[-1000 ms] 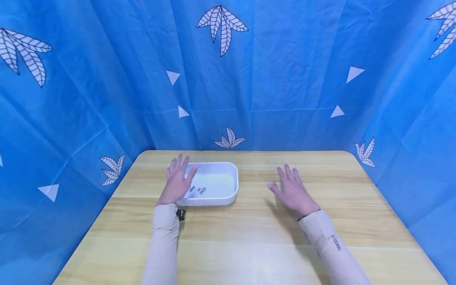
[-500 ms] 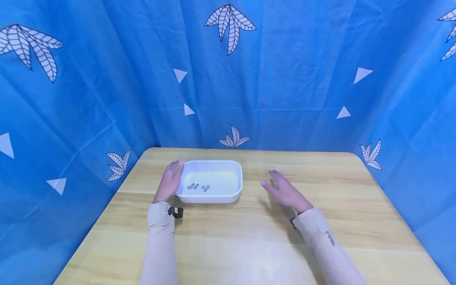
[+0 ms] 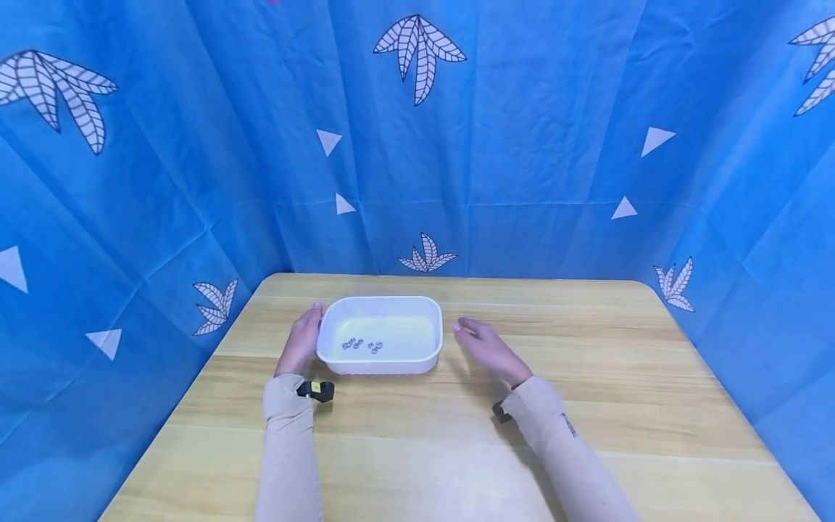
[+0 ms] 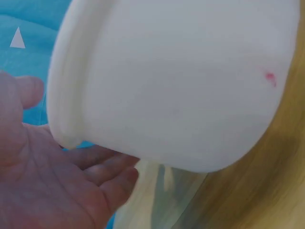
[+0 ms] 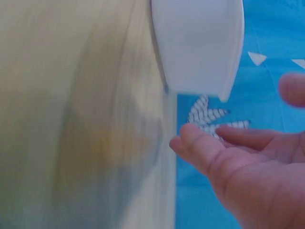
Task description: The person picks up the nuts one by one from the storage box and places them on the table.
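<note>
A white rounded rectangular tub (image 3: 407,330) stands on the table left of centre, with several small shiny silver pieces (image 3: 353,344) loose on its floor. My left hand (image 3: 302,341) is right at the tub's left end. In the left wrist view its fingers (image 4: 112,167) reach past the tub's corner, partly hidden behind it, and the thumb is apart from the rim. A little off the tub's right end, my right hand (image 3: 492,351) hovers with relaxed fingers and nothing in it. The right wrist view shows its thumb spread from the fingers (image 5: 202,148), pointing toward the tub.
The wood-grain table (image 3: 417,435) has rounded back corners. A blue curtain (image 3: 541,145) with white leaf and triangle prints encloses the back and both sides. Black wrist devices (image 3: 317,391) sit at the sleeve cuffs.
My left hand has come down from over the tub's left side to its left end. My right hand has moved left toward the tub, its palm turning inward.
</note>
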Demonstrator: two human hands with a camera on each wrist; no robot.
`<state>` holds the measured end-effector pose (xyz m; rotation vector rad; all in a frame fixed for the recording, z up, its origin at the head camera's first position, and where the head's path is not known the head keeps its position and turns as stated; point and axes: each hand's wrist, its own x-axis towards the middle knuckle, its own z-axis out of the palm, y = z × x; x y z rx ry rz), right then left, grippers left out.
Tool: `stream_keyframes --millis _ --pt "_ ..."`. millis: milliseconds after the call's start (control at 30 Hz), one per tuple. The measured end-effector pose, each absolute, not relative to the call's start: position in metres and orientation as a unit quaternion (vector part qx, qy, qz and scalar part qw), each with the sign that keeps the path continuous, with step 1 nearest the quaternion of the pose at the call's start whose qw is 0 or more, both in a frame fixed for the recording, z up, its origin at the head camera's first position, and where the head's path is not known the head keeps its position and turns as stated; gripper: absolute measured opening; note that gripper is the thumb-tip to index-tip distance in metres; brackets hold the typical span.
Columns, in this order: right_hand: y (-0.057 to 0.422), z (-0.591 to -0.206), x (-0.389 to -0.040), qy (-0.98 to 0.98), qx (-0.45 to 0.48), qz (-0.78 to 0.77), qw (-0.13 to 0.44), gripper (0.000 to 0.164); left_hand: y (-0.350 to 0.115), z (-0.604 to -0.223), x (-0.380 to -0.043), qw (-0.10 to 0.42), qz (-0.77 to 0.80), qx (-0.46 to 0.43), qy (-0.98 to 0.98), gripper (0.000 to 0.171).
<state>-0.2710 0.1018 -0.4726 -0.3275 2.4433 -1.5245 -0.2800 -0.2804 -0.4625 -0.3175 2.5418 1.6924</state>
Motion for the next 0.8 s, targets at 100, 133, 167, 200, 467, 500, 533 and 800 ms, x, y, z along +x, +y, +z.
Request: stream_keyframes --millis 100,133,167,200,467,500,533,800 --pt "0.09 -0.478 -0.273 0.799 -0.106 -0.575 0.141 0.067 -0.28 -0.465 -0.28 0.048 0.575 -0.11 0.809 0.074" --pt "0.086 -0.48 -0.274 0.786 -0.106 -0.592 0.145 0.066 -0.28 -0.467 -0.28 0.052 0.589 -0.112 0.799 0.071" --pt "0.083 -0.481 -0.275 0.772 -0.105 -0.609 0.15 0.065 -0.279 -0.468 -0.28 0.054 0.603 -0.111 0.788 0.068" --pt "0.08 -0.483 -0.275 0.759 -0.107 -0.624 0.153 0.063 -0.278 -0.469 -0.28 0.054 0.615 -0.109 0.779 0.065" --pt "0.068 -0.487 -0.274 0.711 -0.125 -0.674 0.157 0.052 -0.275 -0.475 -0.281 0.05 0.669 -0.072 0.738 0.055" --pt "0.067 -0.487 -0.274 0.708 -0.128 -0.676 0.158 0.052 -0.275 -0.475 -0.281 0.051 0.674 -0.067 0.734 0.055" --pt "0.066 -0.488 -0.274 0.705 -0.132 -0.678 0.159 0.051 -0.275 -0.475 -0.281 0.055 0.679 -0.066 0.729 0.055" --pt "0.067 -0.489 -0.275 0.705 -0.133 -0.675 0.171 0.051 -0.273 -0.475 -0.281 0.063 0.676 -0.063 0.731 0.053"
